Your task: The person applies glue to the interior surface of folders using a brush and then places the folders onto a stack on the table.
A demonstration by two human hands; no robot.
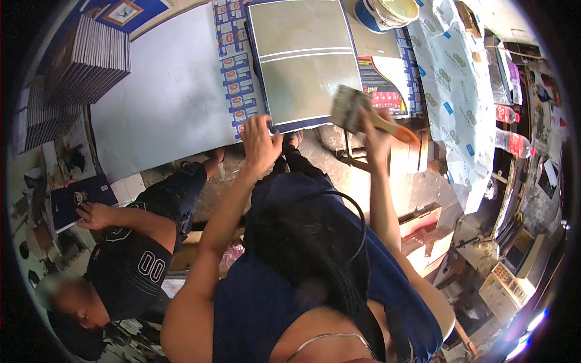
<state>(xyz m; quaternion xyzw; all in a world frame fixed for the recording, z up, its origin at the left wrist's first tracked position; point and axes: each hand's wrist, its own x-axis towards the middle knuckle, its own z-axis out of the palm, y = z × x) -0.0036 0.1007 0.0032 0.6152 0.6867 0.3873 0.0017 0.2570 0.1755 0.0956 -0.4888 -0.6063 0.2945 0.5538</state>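
My right hand [376, 134] grips the handle of a wide flat paintbrush [352, 109], its pale bristles over the near right corner of a board. The brush handle ends in orange. Two grey-brown boards [315, 88] lie on a dark blue cover sheet [290, 126], with a narrow strip between them. They look shiny and wet. At the sheet's near left corner, my left hand [261, 145] is open, fingers outstretched; whether it touches the sheet I cannot tell.
A white tabletop [169, 91] and a tall stack of dark books [97, 57] are at left. A bucket [387, 13] stands at the far right, near patterned paper [445, 78]. At left, another person holds a dark blue book [82, 202]. Bottles [513, 142] lie farther right.
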